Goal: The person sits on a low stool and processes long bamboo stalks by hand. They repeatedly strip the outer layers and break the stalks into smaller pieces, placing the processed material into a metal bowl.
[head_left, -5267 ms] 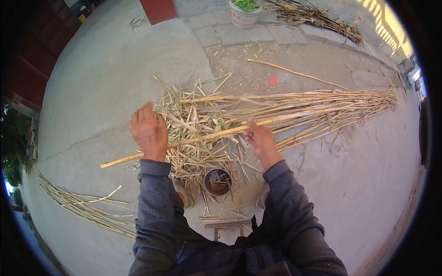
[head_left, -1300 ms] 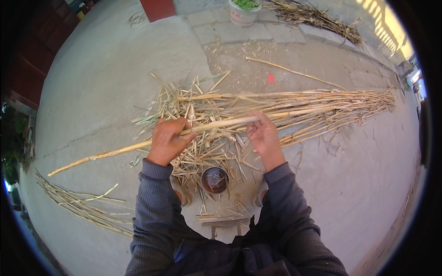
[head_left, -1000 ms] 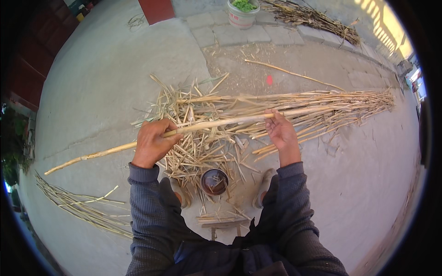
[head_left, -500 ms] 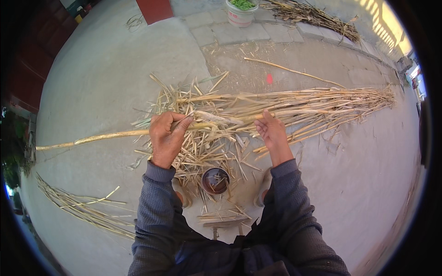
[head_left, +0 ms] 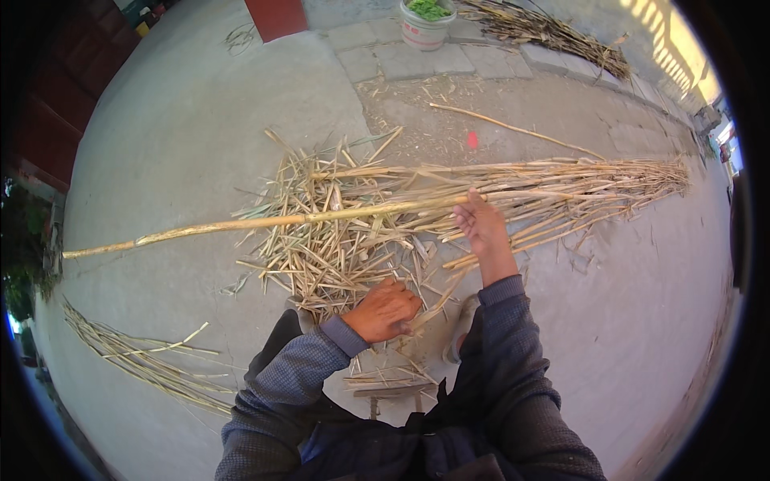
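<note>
My right hand (head_left: pixel 484 232) pinches a long dry stalk (head_left: pixel 345 214) between thumb and fingers. The stalk runs far to the left, lying across a heap of stripped dry leaves and husk pieces (head_left: pixel 309 264). My left hand (head_left: pixel 385 311) is low between my knees, fingers curled downward, over the place of the dark bowl, which it now hides. A pale strip of dry husk (head_left: pixel 435 309) sticks out at its fingertips and appears held. Behind my right hand a large bundle of stalks (head_left: pixel 577 178) spreads to the right.
Thinner stalks (head_left: pixel 152 361) lie at the lower left. One single stalk (head_left: pixel 517 127) and a red scrap (head_left: pixel 472 139) lie beyond the bundle. Farther back stand a white bucket of greens (head_left: pixel 425 30) and a dark stalk pile (head_left: pixel 553 36). A small stool (head_left: pixel 393 392) is below me.
My left hand has left the stalk and come down toward me, taking a strip of husk from it. The bowl became covered. My right hand still grips the stalk, nearly unmoved.
</note>
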A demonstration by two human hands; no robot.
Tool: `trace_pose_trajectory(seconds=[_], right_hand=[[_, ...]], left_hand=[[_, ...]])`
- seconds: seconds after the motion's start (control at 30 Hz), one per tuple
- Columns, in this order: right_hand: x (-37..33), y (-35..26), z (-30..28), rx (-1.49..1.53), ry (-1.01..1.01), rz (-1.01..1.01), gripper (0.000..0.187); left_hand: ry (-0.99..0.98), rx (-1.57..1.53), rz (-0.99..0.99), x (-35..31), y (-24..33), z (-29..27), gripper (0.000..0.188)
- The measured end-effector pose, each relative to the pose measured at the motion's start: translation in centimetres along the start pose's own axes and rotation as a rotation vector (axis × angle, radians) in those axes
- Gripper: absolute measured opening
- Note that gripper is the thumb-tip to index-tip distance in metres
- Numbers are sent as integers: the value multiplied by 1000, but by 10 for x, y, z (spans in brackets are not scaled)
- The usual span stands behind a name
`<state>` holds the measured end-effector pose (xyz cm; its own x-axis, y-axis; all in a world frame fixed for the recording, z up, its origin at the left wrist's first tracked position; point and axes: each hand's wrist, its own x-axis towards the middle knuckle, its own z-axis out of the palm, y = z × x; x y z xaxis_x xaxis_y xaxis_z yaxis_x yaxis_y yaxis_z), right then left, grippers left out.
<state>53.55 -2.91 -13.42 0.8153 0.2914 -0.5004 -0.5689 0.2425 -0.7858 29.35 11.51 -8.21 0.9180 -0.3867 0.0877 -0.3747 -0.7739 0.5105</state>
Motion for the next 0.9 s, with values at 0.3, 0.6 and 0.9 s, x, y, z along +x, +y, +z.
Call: trace_pose_trajectory(seconds=[0.3, 0.6, 0.9], right_hand=[[-1, -1, -10, 88, -184, 102, 19], [-4, -3, -14, 174, -247, 109, 24], [-16, 6, 2, 153, -291, 112, 25]], left_hand=[[429, 350, -532, -36, -54, -122, 29], [694, -518, -781, -46, -92, -107, 13], [666, 371, -298, 3, -41, -89, 34]])
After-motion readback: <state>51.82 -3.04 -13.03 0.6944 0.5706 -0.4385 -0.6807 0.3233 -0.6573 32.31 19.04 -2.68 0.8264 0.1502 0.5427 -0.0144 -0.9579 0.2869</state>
